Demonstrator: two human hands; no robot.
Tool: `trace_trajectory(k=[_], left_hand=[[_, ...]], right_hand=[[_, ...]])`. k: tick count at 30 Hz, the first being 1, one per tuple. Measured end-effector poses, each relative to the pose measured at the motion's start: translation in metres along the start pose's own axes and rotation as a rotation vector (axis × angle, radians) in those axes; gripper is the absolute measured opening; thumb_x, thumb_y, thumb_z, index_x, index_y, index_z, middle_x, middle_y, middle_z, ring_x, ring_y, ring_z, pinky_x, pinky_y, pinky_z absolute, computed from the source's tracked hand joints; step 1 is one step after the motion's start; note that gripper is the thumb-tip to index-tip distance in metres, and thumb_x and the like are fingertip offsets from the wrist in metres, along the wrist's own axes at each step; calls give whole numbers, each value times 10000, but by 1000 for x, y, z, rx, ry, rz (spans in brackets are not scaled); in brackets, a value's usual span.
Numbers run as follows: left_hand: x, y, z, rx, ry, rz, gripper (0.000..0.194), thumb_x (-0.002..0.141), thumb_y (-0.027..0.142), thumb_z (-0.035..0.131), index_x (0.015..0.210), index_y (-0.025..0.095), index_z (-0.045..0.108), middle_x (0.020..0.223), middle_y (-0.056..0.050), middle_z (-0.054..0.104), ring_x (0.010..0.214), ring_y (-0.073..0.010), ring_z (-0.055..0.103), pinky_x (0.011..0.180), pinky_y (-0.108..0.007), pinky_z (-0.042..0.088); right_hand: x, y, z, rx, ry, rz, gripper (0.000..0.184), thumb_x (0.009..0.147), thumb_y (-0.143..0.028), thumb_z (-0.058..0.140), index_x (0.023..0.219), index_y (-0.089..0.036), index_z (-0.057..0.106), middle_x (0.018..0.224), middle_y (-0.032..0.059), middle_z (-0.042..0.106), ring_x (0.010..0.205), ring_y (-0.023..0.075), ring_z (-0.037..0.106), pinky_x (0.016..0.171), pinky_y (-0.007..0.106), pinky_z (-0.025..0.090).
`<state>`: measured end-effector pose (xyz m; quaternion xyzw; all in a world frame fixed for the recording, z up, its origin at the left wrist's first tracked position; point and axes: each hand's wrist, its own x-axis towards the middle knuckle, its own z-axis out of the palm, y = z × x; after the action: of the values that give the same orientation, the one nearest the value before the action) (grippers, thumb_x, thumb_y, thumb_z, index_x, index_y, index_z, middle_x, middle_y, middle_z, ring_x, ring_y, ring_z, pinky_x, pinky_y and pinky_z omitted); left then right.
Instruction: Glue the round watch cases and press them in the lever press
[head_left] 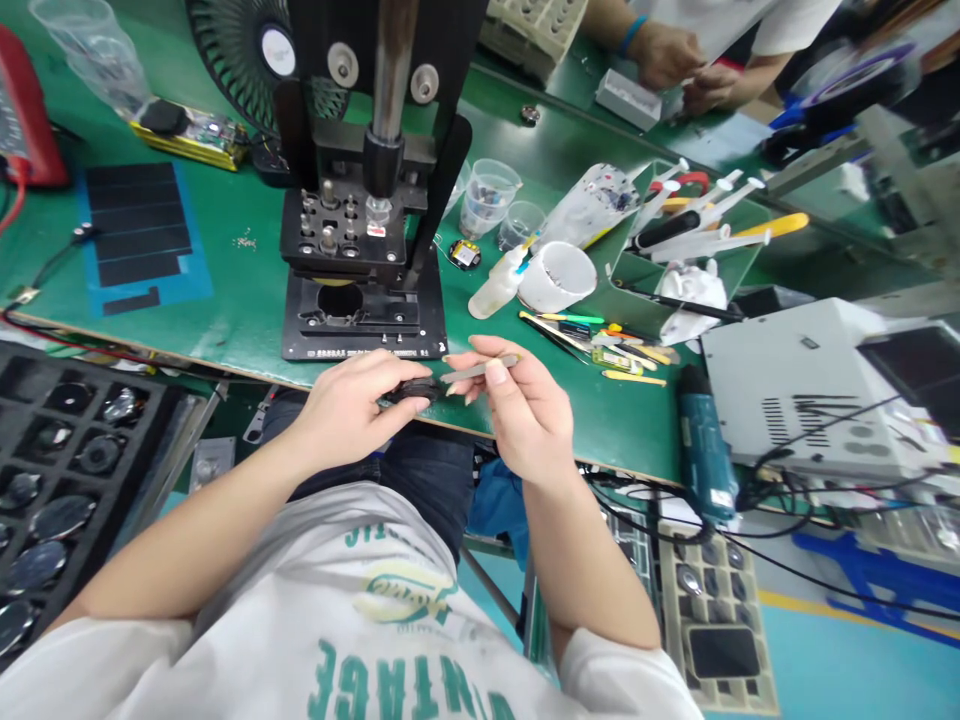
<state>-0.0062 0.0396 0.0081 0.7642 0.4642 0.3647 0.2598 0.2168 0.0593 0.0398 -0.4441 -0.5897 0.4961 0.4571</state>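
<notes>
Close to the table's front edge, my left hand (355, 408) grips a small round black part (415, 391), perhaps a watch case, between thumb and fingers. Its near side is partly covered by those fingers. My right hand (528, 408) pinches a slim flat grey metal tool (472, 371) between thumb and fingers. The tool's tip points left at the black part; whether the two touch I cannot tell. Just beyond both hands stands a black hand press (360, 325), with a round recess in its base.
Plastic cups (487, 198), a white tub (559, 278) and a small bottle (496, 287) stand right of the press. Several thin tools (634, 378) lie nearer. A teal electric screwdriver (705, 440) is at the right edge. Black foam trays (67, 450) sit left. A co-worker's hands (675, 65) are across the table.
</notes>
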Motion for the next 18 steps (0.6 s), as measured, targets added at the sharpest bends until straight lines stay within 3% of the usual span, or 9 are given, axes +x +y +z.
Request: trace_trajectory(k=[3,6,8,10,12,13,16,18], left_hand=[[0,0,0,7,10,6,237,1057,381,651,1218,238,751,1107,-48,782,1006,-217,736,890,-330,559],[-1,0,1,14,17,14,238,1058,373,655,1223,232,751,1132,-51,780,1022,-218,738,890,-328,559],[-1,0,2,16,25,14,241,1060,374,650,1223,228,751,1149,-56,780,1030,-220,740,894,-331,561],[-2,0,3,18,31,15,249,1062,384,646,1223,225,748,1140,-60,782,1020,-221,741,887,-333,562],[-2,0,3,21,32,17,256,1062,388,647,1236,227,742,1133,-58,783,1017,-221,742,885,-335,561],[-2,0,3,22,34,17,256,1060,385,650,1242,229,737,1138,-57,783,1020,-221,742,889,-336,560],[-1,-1,3,12,51,-23,230,1023,374,695,1195,223,716,1085,-40,783,957,-209,739,853,-325,556],[-1,-1,2,-4,57,-52,189,993,365,724,1113,222,697,1001,-16,768,877,-194,723,798,-311,542]], right_hand=[[-1,-5,-7,-156,4,-62,431,1067,-540,659,1422,-298,639,970,19,821,725,183,740,753,384,658],[1,-5,-12,-89,13,-40,323,1037,-504,726,1282,-297,691,822,-17,798,543,141,637,569,310,580],[2,-2,-14,51,-35,23,332,1008,-561,750,1166,-270,728,915,22,837,601,150,702,557,293,576],[2,3,-15,192,-99,59,501,889,-657,843,1182,-264,741,1072,71,856,776,216,803,612,325,626],[0,7,-14,252,-96,39,574,762,-627,960,1169,-277,759,1096,68,858,866,251,830,678,349,660],[-1,8,-12,243,-62,15,510,762,-572,982,1129,-284,774,1037,47,861,837,234,826,693,340,662],[-4,8,-10,86,23,-47,208,989,-481,808,1090,-300,812,852,2,815,693,155,753,684,308,637],[-4,5,-10,-96,-6,-119,274,1061,-513,689,1162,-300,830,888,28,772,757,164,730,714,334,632]])
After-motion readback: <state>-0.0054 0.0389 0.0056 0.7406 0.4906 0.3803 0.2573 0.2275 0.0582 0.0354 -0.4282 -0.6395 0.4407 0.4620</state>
